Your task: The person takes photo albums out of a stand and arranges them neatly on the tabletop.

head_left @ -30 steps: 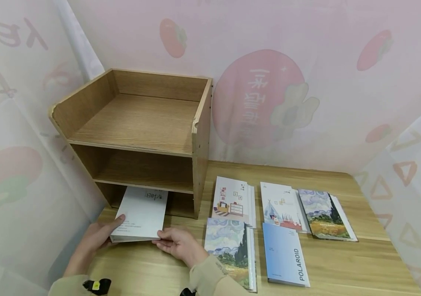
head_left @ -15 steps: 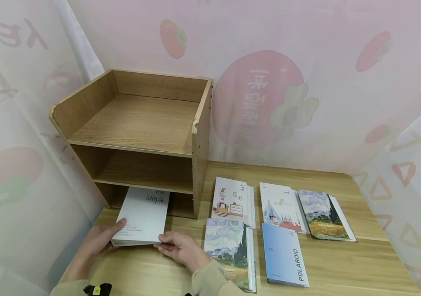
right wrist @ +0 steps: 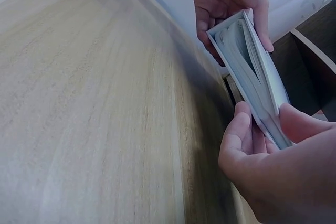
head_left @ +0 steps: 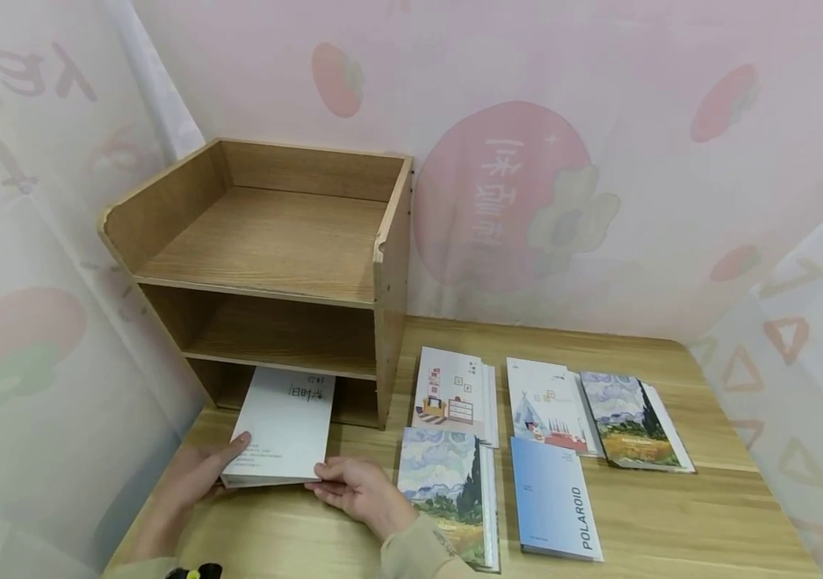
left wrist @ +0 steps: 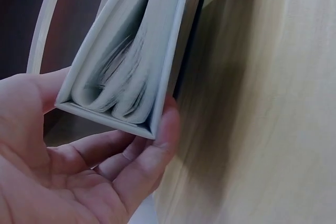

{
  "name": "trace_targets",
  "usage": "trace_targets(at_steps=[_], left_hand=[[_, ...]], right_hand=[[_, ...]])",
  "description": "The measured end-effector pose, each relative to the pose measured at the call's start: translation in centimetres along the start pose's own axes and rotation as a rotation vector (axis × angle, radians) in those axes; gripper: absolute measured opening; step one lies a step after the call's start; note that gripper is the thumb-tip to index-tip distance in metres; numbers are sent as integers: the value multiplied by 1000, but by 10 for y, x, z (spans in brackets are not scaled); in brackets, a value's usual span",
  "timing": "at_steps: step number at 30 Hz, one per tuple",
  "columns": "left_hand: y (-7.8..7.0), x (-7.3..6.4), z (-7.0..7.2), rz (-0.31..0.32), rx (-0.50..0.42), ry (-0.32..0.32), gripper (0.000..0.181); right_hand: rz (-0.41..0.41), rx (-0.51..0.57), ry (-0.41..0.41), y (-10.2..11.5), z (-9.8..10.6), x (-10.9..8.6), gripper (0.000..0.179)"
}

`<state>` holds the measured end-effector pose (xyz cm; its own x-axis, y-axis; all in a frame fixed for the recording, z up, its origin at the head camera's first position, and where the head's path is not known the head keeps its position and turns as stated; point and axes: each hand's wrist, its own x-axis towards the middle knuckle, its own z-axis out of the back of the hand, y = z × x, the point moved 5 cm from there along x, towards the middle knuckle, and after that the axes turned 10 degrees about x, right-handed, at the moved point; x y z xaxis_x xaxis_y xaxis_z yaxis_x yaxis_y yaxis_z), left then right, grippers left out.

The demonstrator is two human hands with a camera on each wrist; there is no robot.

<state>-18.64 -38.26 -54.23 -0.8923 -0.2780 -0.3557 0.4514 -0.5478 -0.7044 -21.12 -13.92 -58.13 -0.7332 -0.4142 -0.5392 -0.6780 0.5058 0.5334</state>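
Observation:
A white photo album [head_left: 281,434] with dark lettering on its cover lies partly inside the lowest compartment of the wooden shelf [head_left: 260,241], its near end sticking out. My left hand [head_left: 194,474] grips the near left corner, thumb on the cover and fingers underneath. At the near right corner my right hand [head_left: 364,490] pinches the album between thumb and fingers. Both wrist views show the album's end, with loose inner pages [left wrist: 142,66] bowed between stiff covers. The album's far end is hidden under the shelf board.
Right of the shelf, albums lie on the wooden table [head_left: 672,523]: a white one with furniture drawings [head_left: 451,394], a white tent one [head_left: 545,402], two with painted landscapes [head_left: 632,418] and a blue POLAROID one [head_left: 556,498]. Printed curtains [head_left: 672,201] enclose the table.
The album has slid a little out of the compartment toward me and to the right, showing more of its cover lettering. Both hands have moved with it, keeping their grip.

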Motion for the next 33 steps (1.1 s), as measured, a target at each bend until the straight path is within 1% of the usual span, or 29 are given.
trace_targets(at_steps=[2, 5, 7, 9, 12, 14, 17, 19, 22, 24, 26, 29, 31, 33], left_hand=[[-1, -1, -2, -4, -18, 1, 72], [0, -3, -5, 9, -32, 2, 78], [1, -5, -7, 12, -28, 2, 79], [3, -7, -9, 19, -6, -11, 77], [4, -12, -11, 28, 14, -35, 79], [4, -15, -12, 35, 48, -52, 85], [3, -18, -14, 44, 70, -73, 92], [1, -20, -15, 48, 70, -80, 94], [-2, -23, -16, 53, 45, -90, 93], [-5, -24, -16, 51, 19, -86, 90], [-8, -25, -16, 40, 19, -77, 88], [-10, -27, -14, 36, 17, -38, 87], [-10, -28, -13, 33, 30, -7, 90], [-9, -30, -13, 41, 14, 20, 91]], right_hand=[[7, -5, -2, 1, 1, -1, 45], [21, -13, -10, 1, 3, -3, 42], [31, -19, -18, 2, 4, -5, 42], [34, -25, -22, 3, 5, -8, 42], [37, -39, -19, 5, 6, -11, 42], [37, -45, -9, 6, 6, -14, 42], [44, -50, 11, 10, 5, -19, 41], [43, -48, 23, 12, 5, -22, 37], [33, -46, 33, 16, 5, -26, 27], [31, -48, 27, 18, 5, -28, 20], [27, -52, 21, 20, 6, -30, 15], [18, -71, 29, 22, 5, -33, 12], [8, -89, 50, 23, 5, -35, 9], [2, -109, 73, 24, 4, -37, 6]])
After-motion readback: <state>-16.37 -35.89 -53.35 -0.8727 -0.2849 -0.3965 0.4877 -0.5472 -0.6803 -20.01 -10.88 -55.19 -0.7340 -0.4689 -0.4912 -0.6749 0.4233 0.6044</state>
